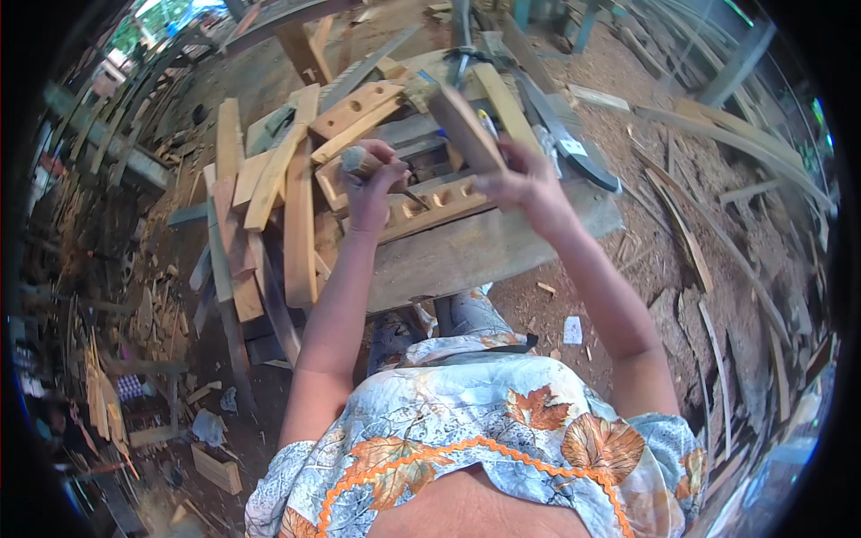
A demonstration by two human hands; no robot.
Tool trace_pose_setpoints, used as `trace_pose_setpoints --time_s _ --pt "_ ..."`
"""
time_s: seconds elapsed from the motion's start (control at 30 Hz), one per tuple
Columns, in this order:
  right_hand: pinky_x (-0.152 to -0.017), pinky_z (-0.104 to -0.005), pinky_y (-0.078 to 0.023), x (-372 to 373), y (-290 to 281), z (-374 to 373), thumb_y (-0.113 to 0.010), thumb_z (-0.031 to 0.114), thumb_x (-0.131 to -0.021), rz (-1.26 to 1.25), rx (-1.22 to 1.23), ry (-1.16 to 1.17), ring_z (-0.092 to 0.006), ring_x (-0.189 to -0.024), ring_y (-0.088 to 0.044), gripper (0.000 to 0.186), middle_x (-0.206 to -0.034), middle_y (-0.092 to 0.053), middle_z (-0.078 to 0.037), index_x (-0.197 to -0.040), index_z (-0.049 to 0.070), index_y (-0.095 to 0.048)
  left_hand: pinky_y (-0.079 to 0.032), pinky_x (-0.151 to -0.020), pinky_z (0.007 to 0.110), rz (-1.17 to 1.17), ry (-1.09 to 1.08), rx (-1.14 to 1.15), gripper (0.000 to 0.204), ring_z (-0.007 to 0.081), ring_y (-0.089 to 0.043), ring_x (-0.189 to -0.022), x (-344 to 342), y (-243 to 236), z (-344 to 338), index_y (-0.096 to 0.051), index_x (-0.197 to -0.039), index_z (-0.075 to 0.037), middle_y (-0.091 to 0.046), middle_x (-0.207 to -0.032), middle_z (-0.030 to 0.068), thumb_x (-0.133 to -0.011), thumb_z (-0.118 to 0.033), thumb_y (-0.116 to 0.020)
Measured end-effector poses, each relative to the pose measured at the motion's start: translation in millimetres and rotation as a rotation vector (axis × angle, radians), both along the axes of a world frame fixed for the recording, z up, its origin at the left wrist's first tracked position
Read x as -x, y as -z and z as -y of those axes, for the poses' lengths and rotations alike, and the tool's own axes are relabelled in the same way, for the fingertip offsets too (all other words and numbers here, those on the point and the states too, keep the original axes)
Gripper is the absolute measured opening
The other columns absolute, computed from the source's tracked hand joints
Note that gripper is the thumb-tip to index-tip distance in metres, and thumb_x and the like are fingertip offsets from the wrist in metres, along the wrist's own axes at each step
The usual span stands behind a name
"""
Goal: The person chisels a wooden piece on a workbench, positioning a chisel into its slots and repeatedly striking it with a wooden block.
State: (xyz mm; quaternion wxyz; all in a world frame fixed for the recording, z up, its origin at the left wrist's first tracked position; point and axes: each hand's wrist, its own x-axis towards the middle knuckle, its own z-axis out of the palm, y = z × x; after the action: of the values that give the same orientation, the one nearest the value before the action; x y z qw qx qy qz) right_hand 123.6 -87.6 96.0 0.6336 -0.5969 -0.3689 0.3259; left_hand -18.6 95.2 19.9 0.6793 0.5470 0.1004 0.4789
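Observation:
My left hand [375, 184] is closed around the wooden handle of a chisel [357, 161]. Its thin blade slants down to a pale timber piece [441, 215] with a row of cut recesses, at one of the left ones. In my right hand [529, 186] is a dark wooden block [466, 130], gripped at its near end and raised over the timber, slightly smeared by motion. The timber lies across a worn plank bench [430, 264] in front of me. Another piece with round holes [359, 109] lies beyond my left hand.
Loose boards [300, 215] pile up left of the work. A hand saw [565, 143] rests at the bench's right side, and a metal clamp [465, 58] stands at the back. Long offcuts [744, 148] and chips litter the dirt floor on the right.

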Motion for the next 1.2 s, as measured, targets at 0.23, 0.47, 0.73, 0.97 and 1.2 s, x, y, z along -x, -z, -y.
trace_pose_setpoints --time_s 0.23,0.47,0.73,0.97,1.2 --pt "-0.082 -0.0364 -0.051 31 -76 -21 -0.084 0.031 -0.056 0.404 -0.347 -0.021 -0.0293 -0.092 -0.064 0.082 -0.101 -0.063 -0.019 -0.121 -0.004 -0.048 -0.049 -0.083 0.033 -0.127 -0.047 -0.152 0.037 0.0196 -0.059 -0.098 -10 2 7 -0.052 -0.115 0.000 -0.058 -0.109 0.0095 -0.080 -0.008 -0.062" --pt "-0.077 -0.0419 -0.050 32 -66 -40 -0.076 0.037 -0.053 0.832 -0.029 -0.086 -0.0375 -0.086 -0.063 0.064 -0.090 -0.063 -0.020 -0.101 -0.001 -0.058 -0.035 -0.110 0.040 0.096 0.187 0.065 0.055 0.0228 -0.042 -0.129 -18 -1 7 -0.036 -0.139 0.000 -0.044 -0.138 0.0103 -0.094 -0.024 -0.055" --pt "-0.076 -0.0430 -0.051 25 -71 -27 -0.078 0.039 -0.053 0.973 0.306 -0.113 -0.0360 -0.085 -0.063 0.073 -0.091 -0.062 -0.018 -0.110 -0.001 -0.055 -0.041 -0.105 0.038 -0.084 -0.028 -0.052 0.057 0.0230 -0.051 -0.121 -16 1 10 -0.041 -0.135 0.001 -0.051 -0.130 0.0093 -0.088 -0.019 -0.065" --pt "-0.079 -0.0413 -0.052 24 -67 -26 -0.081 0.038 -0.054 0.874 -0.183 0.121 -0.0320 -0.088 -0.065 0.079 -0.098 -0.063 -0.019 -0.117 -0.001 -0.053 -0.040 -0.105 0.039 -0.090 -0.069 -0.302 0.067 0.0222 -0.044 -0.125 -14 23 -8 -0.034 -0.138 -0.003 -0.042 -0.136 0.0105 -0.083 -0.018 -0.070" --pt "-0.079 -0.0394 -0.051 11 -74 -27 -0.078 0.041 -0.048 0.656 -0.085 0.002 -0.0351 -0.086 -0.066 0.079 -0.087 -0.066 -0.018 -0.111 -0.002 -0.056 -0.051 -0.071 0.026 -0.103 0.009 -0.257 0.038 0.0110 -0.061 -0.085 -13 33 -20 -0.057 -0.110 0.000 -0.064 -0.102 0.0039 -0.076 -0.005 -0.073"
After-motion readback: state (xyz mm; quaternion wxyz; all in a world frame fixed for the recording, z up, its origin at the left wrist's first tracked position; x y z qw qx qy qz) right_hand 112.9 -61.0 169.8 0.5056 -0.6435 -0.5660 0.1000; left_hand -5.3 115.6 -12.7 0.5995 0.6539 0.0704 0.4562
